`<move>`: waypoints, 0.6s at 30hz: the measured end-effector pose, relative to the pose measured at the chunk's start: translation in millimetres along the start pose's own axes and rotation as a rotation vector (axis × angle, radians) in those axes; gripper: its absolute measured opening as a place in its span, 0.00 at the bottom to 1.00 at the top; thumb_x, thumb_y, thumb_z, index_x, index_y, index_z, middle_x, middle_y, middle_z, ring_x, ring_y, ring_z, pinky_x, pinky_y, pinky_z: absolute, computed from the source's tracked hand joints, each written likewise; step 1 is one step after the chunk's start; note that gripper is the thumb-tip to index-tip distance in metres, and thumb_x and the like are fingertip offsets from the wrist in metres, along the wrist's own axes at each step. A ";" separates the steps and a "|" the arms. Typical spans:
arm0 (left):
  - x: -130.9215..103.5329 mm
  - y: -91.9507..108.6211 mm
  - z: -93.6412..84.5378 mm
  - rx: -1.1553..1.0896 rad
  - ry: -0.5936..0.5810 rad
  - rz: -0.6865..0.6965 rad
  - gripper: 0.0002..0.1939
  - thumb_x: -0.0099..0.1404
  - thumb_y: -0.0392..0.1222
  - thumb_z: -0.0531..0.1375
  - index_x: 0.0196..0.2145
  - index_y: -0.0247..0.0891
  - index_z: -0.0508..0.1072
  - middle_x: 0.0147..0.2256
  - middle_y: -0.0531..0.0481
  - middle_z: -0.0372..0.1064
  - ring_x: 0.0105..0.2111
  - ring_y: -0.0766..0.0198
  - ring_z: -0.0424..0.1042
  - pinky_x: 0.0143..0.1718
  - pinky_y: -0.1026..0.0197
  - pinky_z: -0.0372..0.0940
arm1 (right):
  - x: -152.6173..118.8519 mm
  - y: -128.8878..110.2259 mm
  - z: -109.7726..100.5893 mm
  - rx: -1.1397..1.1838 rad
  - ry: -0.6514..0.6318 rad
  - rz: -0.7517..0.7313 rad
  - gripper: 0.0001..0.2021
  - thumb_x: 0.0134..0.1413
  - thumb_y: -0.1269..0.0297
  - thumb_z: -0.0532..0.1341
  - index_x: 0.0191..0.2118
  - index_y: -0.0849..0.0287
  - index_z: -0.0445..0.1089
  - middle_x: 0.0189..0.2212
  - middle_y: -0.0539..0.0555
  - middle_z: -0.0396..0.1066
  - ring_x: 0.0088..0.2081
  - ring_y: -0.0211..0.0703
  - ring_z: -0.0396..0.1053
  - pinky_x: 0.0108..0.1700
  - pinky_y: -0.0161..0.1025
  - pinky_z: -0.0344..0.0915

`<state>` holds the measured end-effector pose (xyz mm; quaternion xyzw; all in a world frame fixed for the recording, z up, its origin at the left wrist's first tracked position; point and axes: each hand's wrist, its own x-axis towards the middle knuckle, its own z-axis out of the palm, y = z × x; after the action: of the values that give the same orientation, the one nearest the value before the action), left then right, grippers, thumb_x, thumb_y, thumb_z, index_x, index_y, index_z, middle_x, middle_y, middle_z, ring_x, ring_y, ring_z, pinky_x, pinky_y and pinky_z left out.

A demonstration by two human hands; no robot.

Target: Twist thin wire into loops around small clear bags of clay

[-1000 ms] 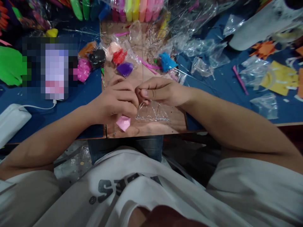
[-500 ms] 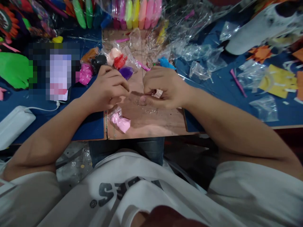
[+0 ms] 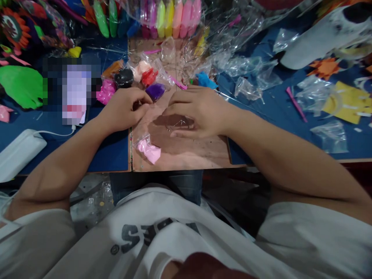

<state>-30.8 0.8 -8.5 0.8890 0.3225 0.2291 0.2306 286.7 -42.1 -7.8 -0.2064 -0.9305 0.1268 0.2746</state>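
Observation:
My left hand [image 3: 124, 108] is over the left edge of the wooden board [image 3: 200, 151], its thumb and index fingertip brought close together. Whatever lies between them, if anything, is too small to make out. Over the board's middle, my right hand [image 3: 200, 110] has its fingers stretched and its thumb apart. Beneath its palm lies a thin, clear, shiny piece [image 3: 178, 123], partly hidden by the hand. A pink clay lump [image 3: 149, 150] in clear plastic sits near the board's front left. Purple clay [image 3: 155, 91] lies just beyond my left fingertips, and blue clay [image 3: 206, 79] is behind my right hand.
Black clay [image 3: 124, 77], red clay [image 3: 149, 77] and magenta clay [image 3: 106, 91] lie behind my left hand. A phone [image 3: 76, 95], its screen blurred, is cabled to a white power bank [image 3: 21, 155] at left. Clear wrappers [image 3: 247, 89] and a white dog-like figure [image 3: 314, 40] are at right.
My right hand has opened, its thumb and fingers moving apart. My left hand has drawn slightly back to the left, its thumb and index finger now closer. The view has shifted a little.

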 end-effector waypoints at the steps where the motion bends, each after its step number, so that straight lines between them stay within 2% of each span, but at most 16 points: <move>1: -0.7 -1.0 -1.0 -0.001 -0.004 -0.003 0.13 0.79 0.50 0.65 0.52 0.45 0.88 0.44 0.45 0.87 0.39 0.51 0.82 0.44 0.48 0.76 | -0.4 -1.1 -3.0 -0.007 -0.010 -0.002 0.29 0.78 0.29 0.63 0.58 0.50 0.82 0.55 0.62 0.84 0.52 0.60 0.79 0.52 0.54 0.72; 4: -3.4 -4.7 -5.4 0.009 -0.018 -0.015 0.13 0.84 0.53 0.63 0.50 0.45 0.86 0.40 0.47 0.85 0.42 0.51 0.81 0.48 0.46 0.75 | -1.6 -3.9 -11.1 -0.022 -0.028 -0.001 0.28 0.80 0.32 0.63 0.57 0.53 0.81 0.55 0.63 0.83 0.49 0.60 0.80 0.46 0.52 0.67; 8: -4.3 -3.1 -10.4 -0.040 0.012 -0.089 0.20 0.88 0.54 0.62 0.37 0.43 0.77 0.29 0.53 0.77 0.36 0.58 0.74 0.50 0.49 0.73 | -3.9 -3.7 -15.3 -0.050 -0.131 0.102 0.22 0.76 0.38 0.67 0.51 0.53 0.81 0.43 0.58 0.81 0.43 0.58 0.78 0.46 0.50 0.66; 10: -2.7 7.0 -11.8 -0.150 0.035 -0.216 0.22 0.87 0.56 0.64 0.34 0.43 0.77 0.27 0.54 0.76 0.32 0.60 0.72 0.44 0.53 0.71 | -4.6 -2.9 -15.6 -0.067 -0.189 0.145 0.20 0.76 0.41 0.69 0.51 0.54 0.82 0.39 0.56 0.80 0.41 0.58 0.77 0.46 0.49 0.66; 13: 1.2 31.9 -12.3 -0.325 0.036 -0.485 0.20 0.84 0.54 0.66 0.33 0.42 0.79 0.28 0.53 0.77 0.28 0.63 0.70 0.35 0.59 0.66 | -4.2 -1.3 -15.0 -0.077 -0.226 0.142 0.18 0.76 0.43 0.69 0.49 0.55 0.81 0.38 0.56 0.80 0.39 0.55 0.76 0.43 0.47 0.64; 16: 5.1 54.5 -11.2 -0.493 -0.037 -0.657 0.15 0.81 0.48 0.69 0.35 0.40 0.81 0.30 0.51 0.80 0.25 0.66 0.69 0.32 0.60 0.64 | -3.0 1.5 -12.0 -0.070 -0.169 0.071 0.19 0.78 0.42 0.68 0.43 0.54 0.78 0.35 0.54 0.77 0.36 0.51 0.74 0.40 0.46 0.60; 18: 7.1 62.3 -10.0 -0.582 -0.073 -0.732 0.13 0.80 0.45 0.69 0.35 0.39 0.81 0.30 0.49 0.81 0.24 0.66 0.71 0.30 0.60 0.64 | -2.2 2.8 -8.6 -0.081 -0.096 0.004 0.22 0.81 0.41 0.66 0.39 0.53 0.76 0.34 0.53 0.75 0.36 0.51 0.73 0.40 0.46 0.60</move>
<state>-2.3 -34.5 36.0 0.6228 0.5287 0.1822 0.5472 294.1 -39.6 -2.7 -0.2130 -0.9466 0.0996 0.2206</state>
